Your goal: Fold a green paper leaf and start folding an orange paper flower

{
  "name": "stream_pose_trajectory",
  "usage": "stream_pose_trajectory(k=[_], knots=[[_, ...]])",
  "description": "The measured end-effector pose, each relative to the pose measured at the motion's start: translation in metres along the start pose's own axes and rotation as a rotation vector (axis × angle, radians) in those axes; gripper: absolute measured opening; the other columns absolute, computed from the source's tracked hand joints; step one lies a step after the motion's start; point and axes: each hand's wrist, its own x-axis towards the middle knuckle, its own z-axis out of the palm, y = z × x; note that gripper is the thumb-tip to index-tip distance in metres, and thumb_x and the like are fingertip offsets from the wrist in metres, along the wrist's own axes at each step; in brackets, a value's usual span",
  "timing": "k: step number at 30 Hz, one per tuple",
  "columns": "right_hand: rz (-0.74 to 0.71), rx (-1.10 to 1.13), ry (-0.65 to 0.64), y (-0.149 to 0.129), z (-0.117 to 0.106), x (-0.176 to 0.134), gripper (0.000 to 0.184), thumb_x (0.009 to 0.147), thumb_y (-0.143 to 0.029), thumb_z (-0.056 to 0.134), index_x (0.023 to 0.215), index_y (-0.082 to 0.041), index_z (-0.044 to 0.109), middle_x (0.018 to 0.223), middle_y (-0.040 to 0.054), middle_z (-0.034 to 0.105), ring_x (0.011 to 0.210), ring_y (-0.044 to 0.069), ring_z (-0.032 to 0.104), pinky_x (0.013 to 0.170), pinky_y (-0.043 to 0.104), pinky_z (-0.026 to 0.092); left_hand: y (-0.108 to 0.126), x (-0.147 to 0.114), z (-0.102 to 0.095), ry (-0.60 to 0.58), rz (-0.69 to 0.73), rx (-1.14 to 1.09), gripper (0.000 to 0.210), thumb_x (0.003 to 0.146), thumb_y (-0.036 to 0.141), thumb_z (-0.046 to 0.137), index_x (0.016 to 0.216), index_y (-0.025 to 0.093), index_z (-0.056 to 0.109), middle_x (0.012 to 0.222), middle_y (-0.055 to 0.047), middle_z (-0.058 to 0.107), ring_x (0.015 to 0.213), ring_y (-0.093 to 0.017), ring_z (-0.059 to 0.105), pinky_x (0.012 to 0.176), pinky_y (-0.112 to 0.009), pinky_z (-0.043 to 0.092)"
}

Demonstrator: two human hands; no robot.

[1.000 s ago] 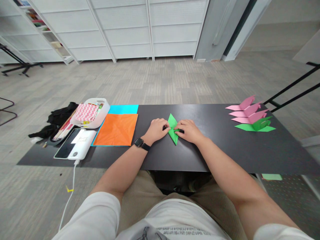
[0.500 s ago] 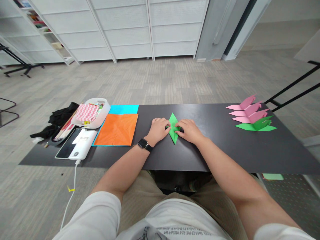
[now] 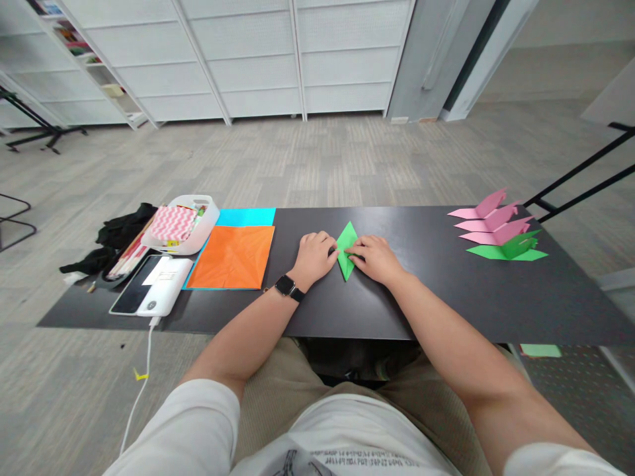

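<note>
A green piece of folded origami paper, shaped like a narrow diamond, lies on the dark table between my hands. My left hand grips its left edge with thumb and fingertips. On the opposite side, my right hand has its curled fingers on the paper's right edge. The fingers cover part of the diamond's middle, so the folds there are hidden. Its upper and lower points stick out beyond the hands.
Finished pink paper birds and a green paper bird stand at the right. At the left lie orange paper, cyan paper, a white basket, a phone-like device with a white body and black cloth.
The green paper has tilted slightly, its upper point shifting right and its lower point left and up. Both hands have stayed at its sides with small finger shifts.
</note>
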Motion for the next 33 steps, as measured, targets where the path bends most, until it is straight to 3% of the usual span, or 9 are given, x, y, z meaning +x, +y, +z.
stream_pose_trajectory(k=[14, 24, 33], knots=[[0.015, -0.001, 0.005, 0.000, 0.002, -0.001, 0.024, 0.102, -0.028, 0.068, 0.119, -0.034, 0.083, 0.113, 0.0080, 0.072, 0.108, 0.029, 0.062, 0.095, 0.047, 0.042, 0.005, -0.007, -0.009, -0.066, 0.038, 0.037, 0.026, 0.097, 0.043, 0.073, 0.113, 0.023, 0.070, 0.123, -0.011, 0.069, 0.115, -0.033, 0.061, 0.114, -0.056, 0.040], [0.018, 0.000, -0.005, 0.000, 0.000, 0.000, 0.023, 0.101, -0.027, 0.069, 0.118, -0.033, 0.083, 0.113, 0.0082, 0.072, 0.108, 0.029, 0.062, 0.092, 0.046, 0.042, 0.006, -0.013, -0.017, -0.162, 0.209, -0.038, 0.039, 0.092, 0.044, 0.077, 0.123, 0.025, 0.062, 0.131, -0.011, 0.061, 0.130, -0.033, 0.055, 0.130, -0.061, 0.030], [0.028, -0.005, -0.013, -0.001, -0.001, 0.000, 0.023, 0.102, -0.027, 0.068, 0.119, -0.031, 0.083, 0.113, 0.0078, 0.072, 0.108, 0.028, 0.060, 0.092, 0.043, 0.040, 0.006, -0.015, -0.021, -0.204, 0.273, -0.067, 0.046, 0.089, 0.052, 0.078, 0.120, 0.024, 0.060, 0.129, -0.010, 0.060, 0.130, -0.033, 0.057, 0.132, -0.064, 0.027]])
